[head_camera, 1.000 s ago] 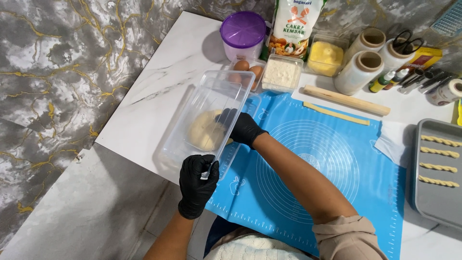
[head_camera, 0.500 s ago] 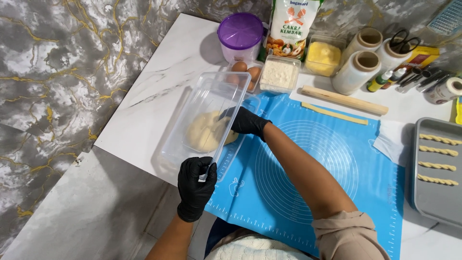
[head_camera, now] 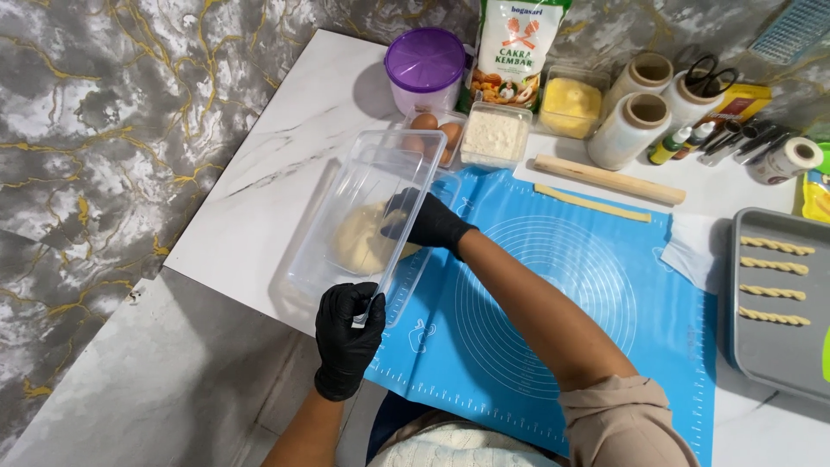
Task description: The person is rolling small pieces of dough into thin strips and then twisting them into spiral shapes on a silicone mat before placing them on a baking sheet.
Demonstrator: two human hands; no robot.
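My left hand [head_camera: 346, 333] pinches the clear lid [head_camera: 380, 207], tilted up over the clear container [head_camera: 303, 277] at the desk's [head_camera: 285, 147] left edge. My right hand [head_camera: 424, 220] reaches inside, fingers closed on the pale dough [head_camera: 359, 242].

A single head-worn view looks steeply down on the counter [head_camera: 259, 173] from close above — the left hand [head_camera: 346, 337] sits low in frame, the right hand [head_camera: 428, 220] just beyond it, near centre.

Black disposable gloves cover both hands, the left hand [head_camera: 346, 337] and the right hand [head_camera: 428, 220]. A beige sleeve [head_camera: 627, 424] is pushed above the elbow; forearms are bare.
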